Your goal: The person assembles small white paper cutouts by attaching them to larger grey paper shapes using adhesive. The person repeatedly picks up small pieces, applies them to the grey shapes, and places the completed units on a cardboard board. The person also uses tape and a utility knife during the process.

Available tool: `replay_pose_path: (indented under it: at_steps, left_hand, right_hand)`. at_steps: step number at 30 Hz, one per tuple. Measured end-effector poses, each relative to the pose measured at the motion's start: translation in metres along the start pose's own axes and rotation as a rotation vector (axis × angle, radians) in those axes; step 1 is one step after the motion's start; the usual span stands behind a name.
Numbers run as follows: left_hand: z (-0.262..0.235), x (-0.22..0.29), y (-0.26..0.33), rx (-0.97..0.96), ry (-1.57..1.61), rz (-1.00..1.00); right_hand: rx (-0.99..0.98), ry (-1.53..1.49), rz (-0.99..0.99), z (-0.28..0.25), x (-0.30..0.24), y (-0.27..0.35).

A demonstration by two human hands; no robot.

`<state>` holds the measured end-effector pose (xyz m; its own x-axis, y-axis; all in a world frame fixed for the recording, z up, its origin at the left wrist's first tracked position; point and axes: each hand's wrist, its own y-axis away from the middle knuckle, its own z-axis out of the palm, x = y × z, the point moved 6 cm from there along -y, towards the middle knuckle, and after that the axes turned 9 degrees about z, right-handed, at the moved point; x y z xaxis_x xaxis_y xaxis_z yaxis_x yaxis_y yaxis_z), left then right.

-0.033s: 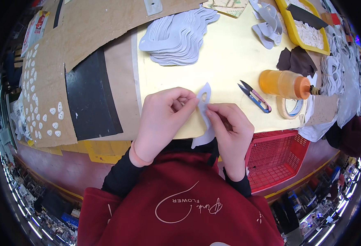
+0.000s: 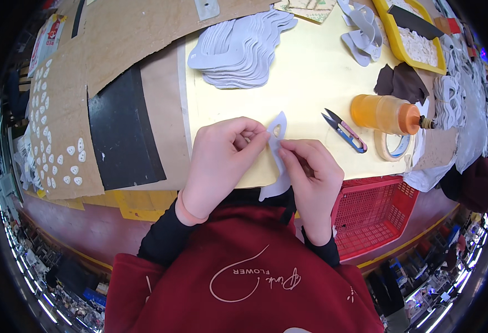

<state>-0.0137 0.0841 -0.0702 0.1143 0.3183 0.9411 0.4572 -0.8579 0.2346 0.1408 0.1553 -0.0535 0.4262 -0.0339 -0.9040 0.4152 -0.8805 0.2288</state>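
Between my two hands is a curved, pale grey cut-out piece (image 2: 280, 166) of thin sheet material, with a small oval opening close to its pointed upper end. The thumb and fingers of my left hand (image 2: 222, 161) pinch its left edge beside that opening. My right hand (image 2: 313, 169) is closed on the opposite edge, a little lower, with thumb and forefinger together. The piece's lower end hangs past the table's near edge. Farther back lies a thick stack of similar pale grey pieces (image 2: 235, 53). Thread snips (image 2: 344, 131) with pointed blades rest to the right of my hands.
Right of the snips are an orange bottle (image 2: 385, 112) on its side, a tape roll (image 2: 392, 146) and dark fabric scraps (image 2: 402, 80). A yellow tray (image 2: 416, 41) holds white bits. Small white pieces (image 2: 50, 133) dot the cardboard at left. A red basket (image 2: 371, 213) sits below the table edge.
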Motion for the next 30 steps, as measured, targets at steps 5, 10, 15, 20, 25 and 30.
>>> replay_pose_path:
  at_steps: [5, 10, 15, 20, 25, 30]
  left_hand:
    - [0.0022, 0.0030, -0.0102, 0.020, -0.083, 0.054]
    - [0.0021, 0.0019, -0.0113, 0.021, -0.109, 0.031]
    - [0.0019, 0.0046, -0.0132, 0.006, -0.160, 0.024]
    - [0.0024, 0.0053, -0.0145, 0.003, -0.156, -0.002]
    - [0.0021, 0.0064, -0.0151, -0.001, -0.172, -0.002]
    - [0.0022, 0.0075, -0.0150, -0.019, -0.179, -0.011]
  right_hand:
    - [0.049, 0.060, -0.066, 0.0010, -0.0005, -0.0066]
    - [0.044, 0.066, -0.059, 0.0030, 0.0013, -0.0065]
    - [0.039, 0.062, -0.048, 0.0029, 0.0018, -0.0070]
    - [0.038, 0.056, -0.041, 0.0023, 0.0029, -0.0088]
    - [0.031, 0.060, -0.029, 0.0017, 0.0025, -0.0095]
    - [0.017, 0.070, -0.012, 0.0011, 0.0019, -0.0100]
